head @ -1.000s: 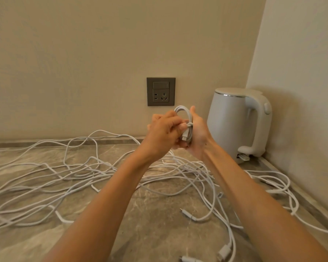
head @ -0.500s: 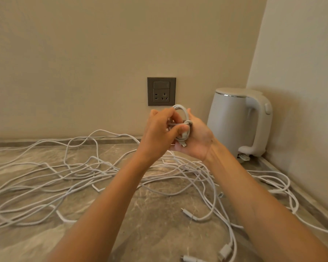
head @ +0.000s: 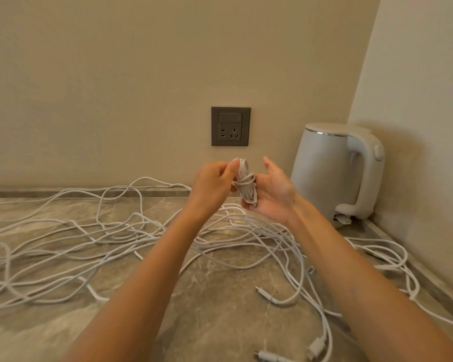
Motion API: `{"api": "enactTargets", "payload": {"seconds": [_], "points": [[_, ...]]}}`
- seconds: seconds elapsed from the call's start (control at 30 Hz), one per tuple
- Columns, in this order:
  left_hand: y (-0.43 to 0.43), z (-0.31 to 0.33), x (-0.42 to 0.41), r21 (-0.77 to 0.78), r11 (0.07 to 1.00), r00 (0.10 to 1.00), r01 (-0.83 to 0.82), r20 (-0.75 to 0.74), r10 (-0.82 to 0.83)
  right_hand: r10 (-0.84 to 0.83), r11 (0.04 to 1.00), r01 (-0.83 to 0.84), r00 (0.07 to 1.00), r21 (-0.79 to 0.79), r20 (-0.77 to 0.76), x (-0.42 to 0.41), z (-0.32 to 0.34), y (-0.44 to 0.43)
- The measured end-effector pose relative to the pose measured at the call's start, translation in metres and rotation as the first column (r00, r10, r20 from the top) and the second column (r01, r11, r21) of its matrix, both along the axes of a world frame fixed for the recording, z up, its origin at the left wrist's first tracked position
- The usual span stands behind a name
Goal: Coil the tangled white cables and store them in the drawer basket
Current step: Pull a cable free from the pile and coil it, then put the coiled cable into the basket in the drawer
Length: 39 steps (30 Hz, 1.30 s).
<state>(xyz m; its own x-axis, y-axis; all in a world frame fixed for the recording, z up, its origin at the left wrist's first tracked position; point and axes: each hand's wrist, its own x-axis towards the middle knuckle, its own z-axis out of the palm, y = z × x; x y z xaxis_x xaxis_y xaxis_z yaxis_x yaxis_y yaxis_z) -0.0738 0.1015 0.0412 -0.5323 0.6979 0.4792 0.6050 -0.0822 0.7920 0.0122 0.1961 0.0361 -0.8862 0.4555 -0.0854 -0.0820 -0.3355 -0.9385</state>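
The stone counter (head: 220, 322) fills the lower frame. Loose white cables (head: 89, 244) sprawl in a tangle across it from the left edge to the right. A white kettle (head: 335, 173) stands in the corner at right, with a grey socket (head: 230, 126) on the wall at centre. Just below the socket, the left hand (head: 212, 184) pinches the top of a wrapped coil (head: 246, 184). The right hand (head: 272, 194) curls its fingers round the coil's lower end, thumb lifted clear.

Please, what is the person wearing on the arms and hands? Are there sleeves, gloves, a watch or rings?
The left hand and right hand are bare: no gloves, no rings that I can see. Both forearms are bare too; no sleeve, watch or bracelet shows in view.
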Motion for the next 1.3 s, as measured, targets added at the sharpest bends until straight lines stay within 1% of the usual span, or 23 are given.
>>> {"api": "enactTargets", "payload": {"seconds": [0.1,0.17,0.3,0.4,0.5,0.63,0.73,0.77,0.93,0.97,1.07,1.13,1.23,1.3], "points": [[-0.005,0.000,-0.004,-0.028,0.999,0.992,-0.019,0.120,0.022,0.075,0.997,-0.075,0.997,0.000,-0.017,-0.001,0.001,-0.004],[-0.015,0.000,-0.011,-0.073,0.996,0.988,-0.055,0.143,0.065,0.091,0.996,-0.091,0.996,0.006,-0.020,-0.004,0.004,-0.010],[-0.059,0.006,-0.032,-0.084,0.986,0.962,-0.145,0.223,0.160,0.097,0.981,-0.110,0.991,0.160,0.086,-0.014,0.015,-0.044],[-0.097,0.007,-0.043,-0.086,0.972,0.951,-0.217,0.207,0.231,0.138,0.945,-0.170,0.982,0.281,0.129,-0.024,0.017,-0.077],[-0.148,0.010,-0.050,-0.089,0.957,0.936,-0.276,0.202,0.289,0.226,0.876,-0.280,0.958,0.394,0.179,-0.039,0.017,-0.117],[-0.227,0.008,-0.055,-0.113,0.927,0.914,-0.357,0.163,0.372,0.331,0.804,-0.389,0.921,0.450,0.205,-0.062,0.012,-0.182],[-0.294,0.000,-0.058,-0.139,0.887,0.878,-0.440,0.142,0.458,0.427,0.728,-0.491,0.871,0.479,0.245,-0.082,0.007,-0.239],[-0.322,-0.005,-0.058,-0.145,0.864,0.854,-0.482,0.141,0.500,0.469,0.696,-0.538,0.842,0.476,0.266,-0.089,0.004,-0.264],[-0.430,-0.028,-0.051,-0.207,0.770,0.752,-0.604,0.172,0.636,0.588,0.570,-0.667,0.739,0.481,0.328,-0.110,-0.013,-0.366],[-0.456,-0.036,-0.048,-0.218,0.740,0.718,-0.637,0.182,0.672,0.615,0.532,-0.700,0.706,0.476,0.350,-0.113,-0.019,-0.392],[-0.506,-0.054,-0.044,-0.265,0.681,0.638,-0.682,0.238,0.732,0.662,0.466,-0.749,0.648,0.471,0.376,-0.119,-0.035,-0.438],[-0.547,-0.072,-0.035,-0.308,0.607,0.561,-0.732,0.231,0.795,0.714,0.394,-0.807,0.570,0.440,0.405,-0.121,-0.053,-0.479],[-0.601,-0.107,-0.022,-0.392,0.510,0.462,-0.766,0.217,0.860,0.761,0.280,-0.870,0.459,0.405,0.459,-0.121,-0.088,-0.536],[-0.623,-0.130,-0.018,-0.439,0.467,0.413,-0.767,0.218,0.884,0.756,0.254,-0.885,0.433,0.390,0.490,-0.122,-0.112,-0.561]]}}
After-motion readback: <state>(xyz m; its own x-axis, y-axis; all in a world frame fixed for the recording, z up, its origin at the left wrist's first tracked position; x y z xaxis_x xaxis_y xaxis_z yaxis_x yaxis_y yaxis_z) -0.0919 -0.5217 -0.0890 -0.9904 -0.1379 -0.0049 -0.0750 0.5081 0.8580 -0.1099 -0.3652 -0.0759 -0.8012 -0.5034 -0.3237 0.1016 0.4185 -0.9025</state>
